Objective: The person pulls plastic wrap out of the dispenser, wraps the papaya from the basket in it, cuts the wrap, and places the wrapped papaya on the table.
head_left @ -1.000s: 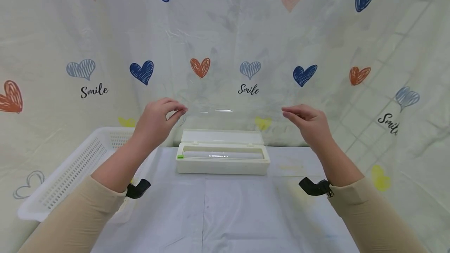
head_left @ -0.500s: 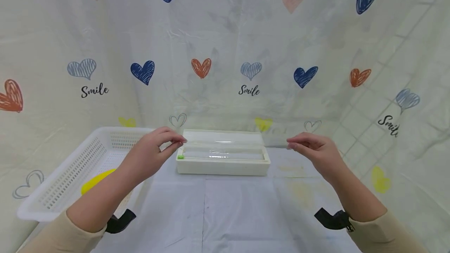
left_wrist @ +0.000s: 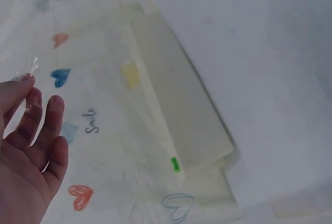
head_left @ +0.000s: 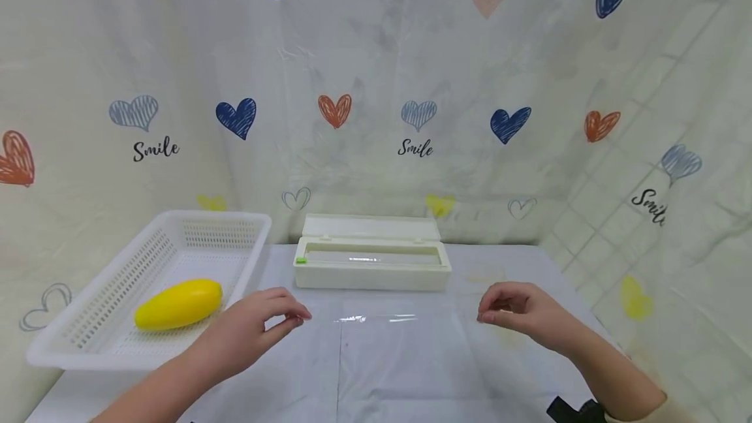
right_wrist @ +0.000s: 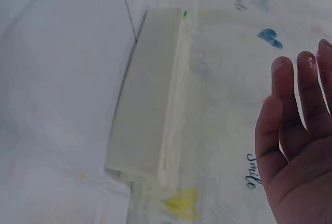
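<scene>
A sheet of clear cling film (head_left: pixel 376 318) stretches between my two hands, low over the table and in front of the dispenser; only its glints show. My left hand (head_left: pixel 252 328) pinches one corner between thumb and index finger, and a crumpled bit of the film (left_wrist: pixel 34 67) stands up at those fingertips. On the other side my right hand (head_left: pixel 529 315) pinches the opposite corner, though the film at its fingertips is hardly visible. Behind the sheet stands a long white cling film dispenser (head_left: pixel 373 279), lid up, with a clear roll (head_left: pixel 376 258) inside.
At the left a white slotted plastic basket (head_left: pixel 55 348) holds a smooth yellow oblong fruit (head_left: pixel 179 304). A white cloth covers the table (head_left: pixel 382 377). A curtain printed with hearts (head_left: pixel 364 51) hangs close behind the dispenser.
Both hands have come down and toward me from above the dispenser, bringing the cling film over the table in front of it. My left arm has uncovered the yellow fruit.
</scene>
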Available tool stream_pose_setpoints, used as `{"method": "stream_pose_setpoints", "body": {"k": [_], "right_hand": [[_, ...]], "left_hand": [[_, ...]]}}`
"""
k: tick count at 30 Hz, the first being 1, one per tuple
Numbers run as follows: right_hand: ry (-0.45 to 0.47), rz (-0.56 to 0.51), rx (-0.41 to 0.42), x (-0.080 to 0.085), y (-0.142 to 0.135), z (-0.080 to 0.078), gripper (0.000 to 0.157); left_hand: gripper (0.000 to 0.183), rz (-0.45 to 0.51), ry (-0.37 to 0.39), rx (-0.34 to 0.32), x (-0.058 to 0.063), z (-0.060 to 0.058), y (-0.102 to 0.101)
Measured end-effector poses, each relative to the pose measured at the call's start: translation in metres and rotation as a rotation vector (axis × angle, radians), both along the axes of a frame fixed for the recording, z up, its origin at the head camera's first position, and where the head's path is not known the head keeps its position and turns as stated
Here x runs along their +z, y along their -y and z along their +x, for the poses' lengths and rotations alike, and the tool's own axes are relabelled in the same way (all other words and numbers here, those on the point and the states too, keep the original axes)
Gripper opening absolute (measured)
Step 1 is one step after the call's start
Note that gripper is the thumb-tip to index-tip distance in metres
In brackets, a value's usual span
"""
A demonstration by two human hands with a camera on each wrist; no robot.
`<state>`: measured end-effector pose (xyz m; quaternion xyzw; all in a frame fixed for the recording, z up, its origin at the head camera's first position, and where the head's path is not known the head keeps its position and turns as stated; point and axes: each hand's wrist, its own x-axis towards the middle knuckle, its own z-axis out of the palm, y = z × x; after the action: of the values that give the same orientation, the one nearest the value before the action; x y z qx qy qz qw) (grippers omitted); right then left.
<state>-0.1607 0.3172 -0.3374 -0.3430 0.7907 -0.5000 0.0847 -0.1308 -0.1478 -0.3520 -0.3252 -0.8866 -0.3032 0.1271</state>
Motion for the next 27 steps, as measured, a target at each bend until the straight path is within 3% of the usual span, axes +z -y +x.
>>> {"method": "stream_pose_setpoints", "body": {"k": [7,17,21,27], "right_hand": [[-0.008,0.105,0.105,-0.026,0.002,0.005,0.013],[-0.194,0.327,0.197,-0.071,0.020,0.012,0.010],[-0.232,0.434,0.202,-0.086,0.024,0.010,0.010],[-0.218,0.552,0.203,-0.098,0.028,0.008,0.010]], "left_hand": [[0.017,-0.068,0.046,-0.065,-0.035,0.011,0.001],[0.014,-0.245,-0.009,-0.154,-0.079,0.011,0.002],[0.016,-0.292,-0.020,-0.153,-0.091,0.008,0.000],[0.015,-0.387,0.083,-0.149,-0.099,0.001,-0.006]]}}
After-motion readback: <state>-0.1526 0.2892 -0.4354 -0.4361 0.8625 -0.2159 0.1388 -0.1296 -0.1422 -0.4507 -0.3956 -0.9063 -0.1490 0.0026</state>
